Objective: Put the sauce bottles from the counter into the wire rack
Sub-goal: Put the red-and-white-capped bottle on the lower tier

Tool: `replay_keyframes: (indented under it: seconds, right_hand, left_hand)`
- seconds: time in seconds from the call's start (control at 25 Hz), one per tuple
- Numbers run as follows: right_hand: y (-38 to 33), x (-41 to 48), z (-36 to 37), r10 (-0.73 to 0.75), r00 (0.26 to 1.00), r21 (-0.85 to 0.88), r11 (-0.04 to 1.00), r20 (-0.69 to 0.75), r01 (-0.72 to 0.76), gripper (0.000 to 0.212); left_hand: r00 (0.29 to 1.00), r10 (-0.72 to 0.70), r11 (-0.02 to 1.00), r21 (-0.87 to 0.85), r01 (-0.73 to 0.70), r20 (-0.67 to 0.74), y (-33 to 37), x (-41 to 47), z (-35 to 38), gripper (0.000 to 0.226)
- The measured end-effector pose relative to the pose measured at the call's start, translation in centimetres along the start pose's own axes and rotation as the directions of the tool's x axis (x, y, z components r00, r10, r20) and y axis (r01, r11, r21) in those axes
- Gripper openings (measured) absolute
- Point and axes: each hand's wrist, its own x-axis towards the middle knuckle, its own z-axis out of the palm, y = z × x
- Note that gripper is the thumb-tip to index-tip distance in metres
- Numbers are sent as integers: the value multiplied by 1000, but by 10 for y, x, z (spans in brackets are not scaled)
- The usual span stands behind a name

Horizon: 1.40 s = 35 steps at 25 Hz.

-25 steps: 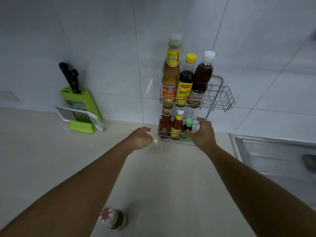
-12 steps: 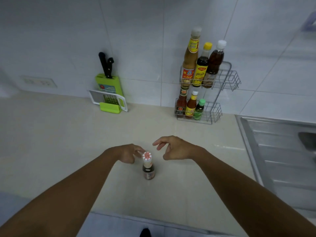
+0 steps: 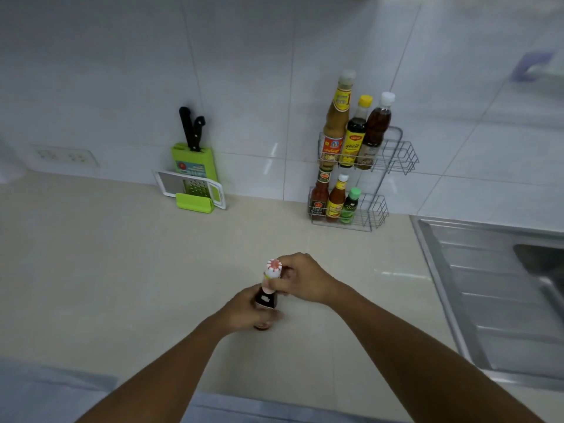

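Observation:
A small dark sauce bottle (image 3: 266, 297) with a red-and-white cap stands upright on the beige counter (image 3: 122, 270) near its front edge. My left hand (image 3: 244, 309) wraps around the bottle's body. My right hand (image 3: 300, 279) pinches its neck just under the cap. The two-tier wire rack (image 3: 393, 154) stands at the back against the tiled wall. Its upper tier holds three tall bottles (image 3: 354, 129) on the left side. Three small bottles (image 3: 335, 199) fill the left of the lower tier. The right part of both tiers holds nothing.
A green knife block (image 3: 192, 166) with black-handled knives and a white slicer board (image 3: 189, 187) leans on the wall at the back left. A steel sink (image 3: 500, 288) lies to the right. A wall socket (image 3: 65, 155) is at far left.
Both hands came back from the rack to the front of the counter. They have closed on the small dark bottle, left on the body, right on the neck.

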Motion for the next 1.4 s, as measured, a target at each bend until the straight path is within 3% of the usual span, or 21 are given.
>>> replay_keyframes:
  seconds: [0.12,0.2,0.28,0.36,0.4,0.48,0.56,0.64,0.72,0.76,0.8,0.84,0.88,0.96,1.0,1.08,1.12,1.2,1.28,1.36,1.4]
  right_hand:
    - [-26,-2,-43,-40,999,122,992,-17,42,27]
    - [-42,-3,-79,-162,984,-162,976,-79,147,33]
    - [-53,-3,-108,-284,958,-529,819,-36,223,41]
    - [-54,-7,-126,-315,948,-609,761,-49,221,35]
    - [-53,-8,-132,-310,943,-563,804,-120,193,31]
    - [-45,-9,-136,-215,928,-427,902,-305,68,27]
    - [-38,-10,-143,1,907,-305,942,-422,-142,27]
    - [-32,-13,-149,256,874,-121,936,-412,-331,33]
    - [-34,-21,-161,383,875,36,920,-298,-391,36]
    - [-35,-25,-167,347,900,29,936,-264,-352,35]
    - [-35,-29,-174,255,931,-20,963,-260,-269,32]
    - [-34,-33,-181,139,952,-78,983,-273,-165,28]
    - [-33,-36,-188,34,960,-131,989,-278,-73,25]
    - [-31,-39,-196,-61,963,-185,983,-263,12,25]
    - [-28,-39,-197,-50,959,-203,979,-279,-9,27]
    - [-22,-36,-198,60,926,-244,956,-373,-161,35]
    - [-18,-34,-201,155,890,-223,936,-430,-271,37]
    - [-16,-33,-207,355,789,-20,907,-501,-420,37]
    - [-13,-35,-215,487,764,335,868,-424,-368,29]
    - [-6,-41,-219,444,862,625,752,-244,-210,27]
    - [0,-44,-217,359,914,640,751,-192,-161,30]
  left_hand:
    - [995,60,988,-140,-71,-81,33,-2,-4,21]
    - [995,102,974,-202,-102,-9,61,-1,-8,17]
    - [985,144,953,-281,-112,97,89,1,-9,16]
    - [979,159,950,-289,-116,129,116,2,-6,15]
    - [986,151,962,-241,-129,74,126,6,-2,17]
    - [968,137,987,113,-115,-209,143,12,5,31]
    - [832,318,776,629,47,-454,159,16,12,41]
    - [767,454,599,793,113,-452,167,19,20,40]
    - [803,437,614,786,64,-406,173,22,23,41]
    - [868,329,733,680,14,-373,178,21,20,42]
    - [938,186,895,444,-39,-293,184,20,16,40]
    - [990,66,988,145,-48,-122,189,20,14,34]
    - [996,24,997,-82,-17,85,196,19,12,28]
    - [948,29,981,-190,34,318,205,16,12,23]
    - [953,28,989,-149,18,303,208,18,17,25]
    - [999,21,995,98,-24,39,213,31,34,39]
    - [987,84,950,309,-38,-134,218,36,42,50]
    - [905,272,764,646,3,-326,226,43,51,63]
    - [895,291,777,630,-14,-339,232,55,55,67]
    - [943,185,916,396,-64,-276,240,64,55,66]
    - [959,156,958,273,-89,-236,245,69,56,62]
